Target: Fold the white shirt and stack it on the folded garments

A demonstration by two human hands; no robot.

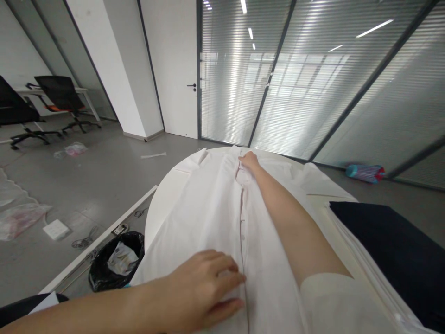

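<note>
Head view shows one white shirt (208, 208) spread on one round white table (162, 204). The left hand (205, 287) lies flat on it beside the button strip, fingers spread, gripping nothing. The right hand (248, 161) touches the shirt near the collar; its grip cannot be told. One dark cloth (392, 250) lies at the right, and two black chairs (59, 93) stand far left.

Plain white button-front fabric shirt (208, 204). Round white tabletop (162, 206), same tone. Plain dark navy folded cloth (392, 250). Glossy black plastic bin bag (100, 273). Matt grey floor (104, 181). Teal-capped, pink-striped cylinder (365, 172). Grey-white horizontally striped slatted window blinds (313, 83).
</note>
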